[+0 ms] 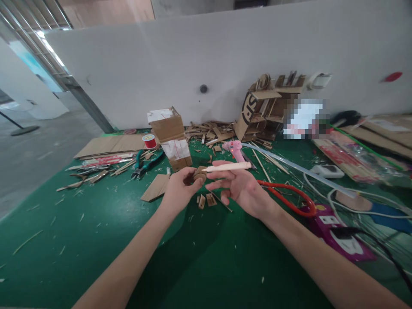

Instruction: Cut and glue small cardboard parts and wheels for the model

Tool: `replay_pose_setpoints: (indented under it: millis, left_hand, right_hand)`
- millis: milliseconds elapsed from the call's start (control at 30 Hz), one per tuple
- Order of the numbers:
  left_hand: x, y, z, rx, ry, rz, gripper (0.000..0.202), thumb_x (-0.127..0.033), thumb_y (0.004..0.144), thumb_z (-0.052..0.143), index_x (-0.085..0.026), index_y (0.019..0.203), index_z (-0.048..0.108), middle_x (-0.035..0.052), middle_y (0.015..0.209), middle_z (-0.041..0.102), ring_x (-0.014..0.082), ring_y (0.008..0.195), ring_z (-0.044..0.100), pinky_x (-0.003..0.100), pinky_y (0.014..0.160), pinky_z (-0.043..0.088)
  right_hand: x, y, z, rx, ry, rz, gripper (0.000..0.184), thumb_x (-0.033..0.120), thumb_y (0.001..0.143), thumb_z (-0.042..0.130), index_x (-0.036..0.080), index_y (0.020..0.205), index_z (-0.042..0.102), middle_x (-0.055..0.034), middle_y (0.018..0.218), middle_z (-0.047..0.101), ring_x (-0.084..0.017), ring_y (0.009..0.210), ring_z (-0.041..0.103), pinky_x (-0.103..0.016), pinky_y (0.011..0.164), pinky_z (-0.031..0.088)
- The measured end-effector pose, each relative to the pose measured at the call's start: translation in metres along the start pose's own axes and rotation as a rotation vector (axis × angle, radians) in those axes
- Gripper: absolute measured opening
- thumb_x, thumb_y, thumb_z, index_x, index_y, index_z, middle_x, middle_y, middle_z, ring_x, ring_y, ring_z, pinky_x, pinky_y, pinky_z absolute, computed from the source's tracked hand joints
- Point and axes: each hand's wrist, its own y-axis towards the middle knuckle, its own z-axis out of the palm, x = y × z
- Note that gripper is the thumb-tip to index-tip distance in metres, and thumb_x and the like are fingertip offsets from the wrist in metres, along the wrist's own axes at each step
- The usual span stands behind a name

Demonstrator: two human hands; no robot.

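My left hand (180,186) is closed on a small brown cardboard piece (200,174) with a rounded edge, pinched between thumb and fingers. In my right hand (244,189) a pale pink pen (229,167) lies across the fingers, its tip pointing left at the cardboard piece. Whether the tip touches it I cannot tell. Below the hands, small cardboard cutouts (211,199) lie on the green table (206,266). Just behind stands a tall cardboard box (170,135) with white paper patches. The pink glue gun (236,150) sits beyond my right hand.
Left are pliers (139,171), a red thread spool (149,141) and thin sticks. At the back stands a cardboard shelf model (262,107) beside heaped scraps (215,131). Orange-handled scissors (299,197), a purple power strip (341,236) and cables crowd the right.
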Motion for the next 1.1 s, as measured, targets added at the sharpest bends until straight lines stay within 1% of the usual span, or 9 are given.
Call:
replay_pose_setpoints:
  millis: [33, 100, 133, 167, 233, 300, 500, 633, 1100]
  left_hand:
    - [0.0, 0.0, 0.0, 0.001, 0.035, 0.007, 0.019, -0.032, 0.074, 0.064, -0.015, 0.082, 0.064, 0.0014, 0.072, 0.063, 0.0159, 0.067, 0.055, 0.027, 0.062, 0.041]
    - [-0.002, -0.001, 0.001, -0.005, 0.117, 0.021, 0.018, -0.031, 0.073, 0.063, -0.015, 0.081, 0.065, 0.0015, 0.07, 0.062, 0.0159, 0.064, 0.053, 0.027, 0.06, 0.04]
    - [-0.003, -0.002, 0.001, -0.006, 0.152, 0.026, 0.017, -0.029, 0.072, 0.063, -0.015, 0.082, 0.066, 0.0018, 0.07, 0.063, 0.0163, 0.065, 0.054, 0.027, 0.061, 0.04]
    - [-0.005, -0.003, 0.002, -0.006, 0.176, 0.031, 0.017, -0.028, 0.072, 0.063, -0.016, 0.082, 0.067, 0.0021, 0.071, 0.064, 0.0167, 0.065, 0.055, 0.027, 0.061, 0.041]
    - [-0.008, -0.006, 0.003, -0.008, 0.213, 0.046, 0.017, -0.026, 0.072, 0.062, -0.016, 0.085, 0.068, 0.0028, 0.074, 0.066, 0.0172, 0.067, 0.057, 0.028, 0.063, 0.043]
    - [-0.01, -0.008, 0.005, -0.004, 0.246, 0.066, 0.017, -0.024, 0.073, 0.061, -0.016, 0.086, 0.068, 0.0033, 0.075, 0.067, 0.0172, 0.068, 0.058, 0.028, 0.064, 0.044]
    - [-0.008, -0.01, 0.006, 0.007, 0.317, 0.093, 0.022, -0.016, 0.07, 0.061, -0.015, 0.09, 0.069, 0.0053, 0.081, 0.07, 0.0189, 0.073, 0.061, 0.03, 0.069, 0.048]
    - [-0.006, -0.01, 0.006, -0.007, 0.35, 0.12, 0.025, -0.014, 0.07, 0.062, -0.015, 0.094, 0.07, 0.0064, 0.084, 0.071, 0.0197, 0.074, 0.062, 0.031, 0.071, 0.049]
    - [-0.006, -0.01, 0.008, -0.027, 0.364, 0.177, 0.024, -0.012, 0.07, 0.062, -0.017, 0.091, 0.071, 0.0072, 0.084, 0.072, 0.0213, 0.074, 0.064, 0.033, 0.071, 0.051]
  right_hand:
    - [0.001, -0.001, 0.001, -0.045, -0.073, -0.035, 0.052, 0.056, 0.073, 0.072, 0.023, 0.112, 0.062, -0.0082, 0.095, 0.071, -0.022, 0.079, 0.069, -0.024, 0.049, 0.047]
    - [0.001, -0.002, 0.005, -0.16, -0.306, -0.091, 0.026, 0.044, 0.078, 0.072, 0.02, 0.087, 0.066, -0.001, 0.067, 0.066, -0.014, 0.057, 0.062, -0.023, 0.048, 0.045]
    - [0.0, -0.003, 0.008, -0.207, -0.42, -0.11, 0.02, 0.039, 0.083, 0.068, 0.02, 0.079, 0.065, 0.0008, 0.06, 0.062, -0.012, 0.053, 0.058, -0.023, 0.049, 0.044]
    - [-0.001, -0.003, 0.01, -0.238, -0.504, -0.12, 0.021, 0.037, 0.088, 0.062, 0.019, 0.077, 0.064, 0.0012, 0.058, 0.061, -0.011, 0.052, 0.057, -0.023, 0.05, 0.045]
    - [-0.004, -0.004, 0.013, -0.26, -0.559, -0.121, 0.018, 0.035, 0.093, 0.054, 0.02, 0.086, 0.062, 0.0013, 0.061, 0.061, -0.011, 0.055, 0.059, -0.023, 0.052, 0.047]
    - [-0.007, -0.004, 0.015, -0.255, -0.55, -0.092, 0.013, 0.034, 0.092, 0.055, 0.021, 0.093, 0.058, 0.0014, 0.065, 0.063, -0.013, 0.059, 0.062, -0.023, 0.054, 0.049]
    - [-0.011, -0.002, 0.012, -0.213, -0.67, -0.049, 0.014, 0.035, 0.09, 0.057, 0.022, 0.086, 0.057, 0.0, 0.069, 0.067, -0.014, 0.061, 0.066, -0.023, 0.054, 0.052]
    - [-0.012, -0.001, 0.012, -0.203, -0.666, -0.054, 0.014, 0.035, 0.09, 0.057, 0.022, 0.086, 0.056, -0.0002, 0.069, 0.068, -0.015, 0.062, 0.068, -0.023, 0.053, 0.052]
    - [-0.009, 0.0, 0.011, -0.216, -0.728, -0.039, 0.012, 0.032, 0.088, 0.058, 0.022, 0.084, 0.056, 0.001, 0.068, 0.068, -0.013, 0.058, 0.065, -0.021, 0.05, 0.048]
